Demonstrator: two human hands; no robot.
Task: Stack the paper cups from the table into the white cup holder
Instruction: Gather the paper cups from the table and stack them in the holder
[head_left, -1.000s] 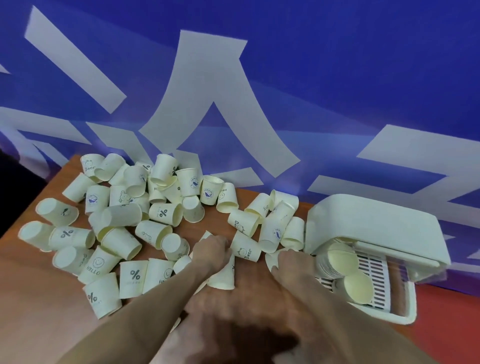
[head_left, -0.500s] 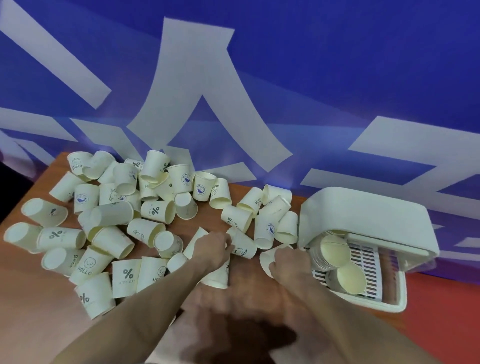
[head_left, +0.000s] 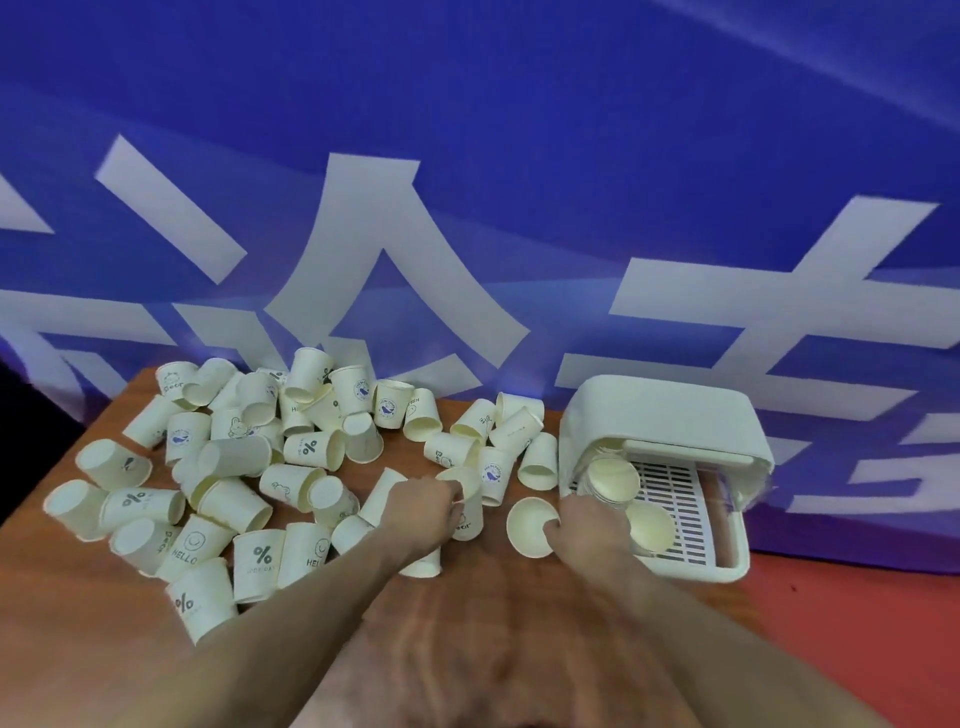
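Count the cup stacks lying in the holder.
2. One stack lies at the back left of the holder, half under its hood; the other lies in front of it, by the right hand. The hood may hide more.

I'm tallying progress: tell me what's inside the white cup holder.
Inside the white cup holder, two stacks of paper cups lie on a slotted tray, mouths outward. Its hood hides the stacks' far ends, so no count is possible.
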